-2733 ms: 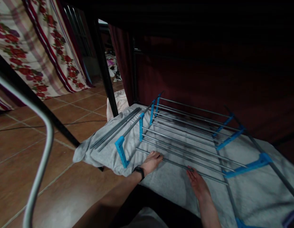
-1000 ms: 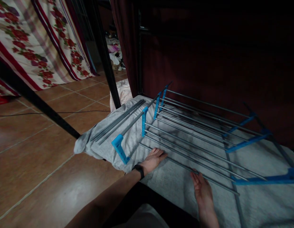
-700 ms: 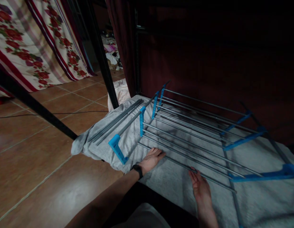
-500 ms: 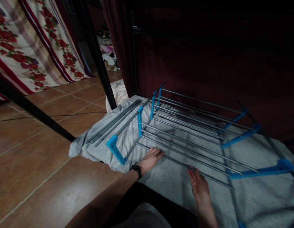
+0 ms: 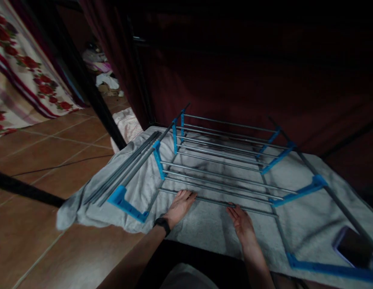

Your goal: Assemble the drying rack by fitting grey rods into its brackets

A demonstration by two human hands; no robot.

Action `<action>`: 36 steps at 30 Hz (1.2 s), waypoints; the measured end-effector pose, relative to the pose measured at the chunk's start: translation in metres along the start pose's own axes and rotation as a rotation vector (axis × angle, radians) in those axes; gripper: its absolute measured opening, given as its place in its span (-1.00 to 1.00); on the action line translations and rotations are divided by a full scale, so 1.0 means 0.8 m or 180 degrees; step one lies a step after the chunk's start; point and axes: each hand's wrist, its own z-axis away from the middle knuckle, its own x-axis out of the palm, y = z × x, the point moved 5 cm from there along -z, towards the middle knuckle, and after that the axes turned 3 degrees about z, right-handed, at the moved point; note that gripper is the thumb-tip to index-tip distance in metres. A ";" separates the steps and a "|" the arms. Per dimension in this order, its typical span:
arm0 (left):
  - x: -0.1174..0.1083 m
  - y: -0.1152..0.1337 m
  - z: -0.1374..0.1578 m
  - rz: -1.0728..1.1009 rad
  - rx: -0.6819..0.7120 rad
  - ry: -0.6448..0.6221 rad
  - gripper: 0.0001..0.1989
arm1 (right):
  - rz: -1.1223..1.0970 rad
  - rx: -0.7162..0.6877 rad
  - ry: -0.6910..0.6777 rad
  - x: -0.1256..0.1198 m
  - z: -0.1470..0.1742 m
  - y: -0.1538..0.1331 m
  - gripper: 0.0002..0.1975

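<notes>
A grey metal rod (image 5: 212, 200) runs crosswise along the near side of a rack frame made of metal tubes and blue plastic brackets. My left hand (image 5: 179, 205), with a black band at the wrist, has its fingers curled over the rod left of its middle. Farther right, my right hand (image 5: 241, 224) holds the same rod at its fingertips, palm partly turned up. Several parallel rods (image 5: 216, 175) span the frame behind it. Blue brackets (image 5: 158, 160) line the left side, and others (image 5: 300, 194) the right.
Loose grey tubes (image 5: 123, 168) lie at the left on the grey blanket (image 5: 204, 237). A phone (image 5: 353, 245) rests at the right near a blue corner piece. Dark bed posts (image 5: 92, 100) stand at left, beside the tiled floor (image 5: 26, 160). A dark red curtain (image 5: 234, 88) hangs behind.
The view has swung right, bringing the phone and the near right blue bracket into sight. Both hands stay on the rod in much the same places.
</notes>
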 end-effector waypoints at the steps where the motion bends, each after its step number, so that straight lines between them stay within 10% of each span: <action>1: 0.002 -0.002 0.000 0.0000 0.0039 -0.0005 -0.64 | -0.0067 0.0039 0.0018 0.004 0.003 -0.001 -0.72; 36: 0.019 -0.042 -0.014 0.0071 0.0864 0.0385 -0.63 | -0.1225 0.0102 -0.0478 0.023 0.013 -0.017 -0.67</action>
